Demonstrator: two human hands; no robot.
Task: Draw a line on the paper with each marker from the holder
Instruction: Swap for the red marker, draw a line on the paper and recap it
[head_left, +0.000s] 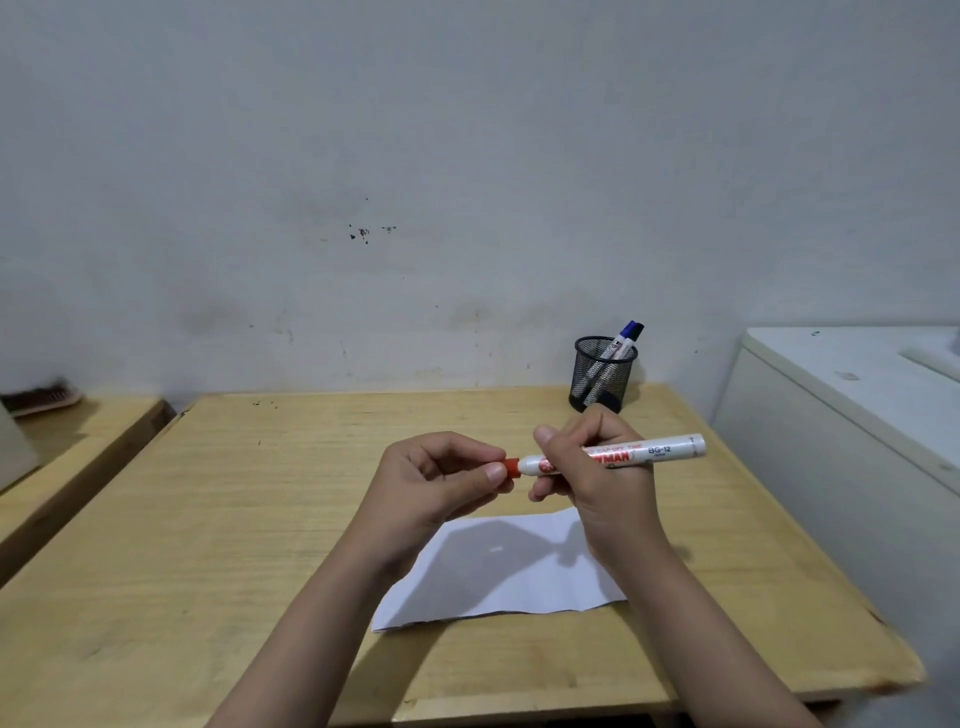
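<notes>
Both hands grip one red marker above the paper.

Right hand wraps the marker barrel; left hand pinches its red cap. One paper lies below; at 1 o'clock, one mesh holder keeps two markers.

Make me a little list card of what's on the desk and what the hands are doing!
left hand: pinches the red cap
right hand: grips the white marker, level above the paper
paper: white, flat on the wooden desk, no line visible
holder: black mesh cup at the desk's back edge
in holder: blue-capped marker, tilted
</notes>
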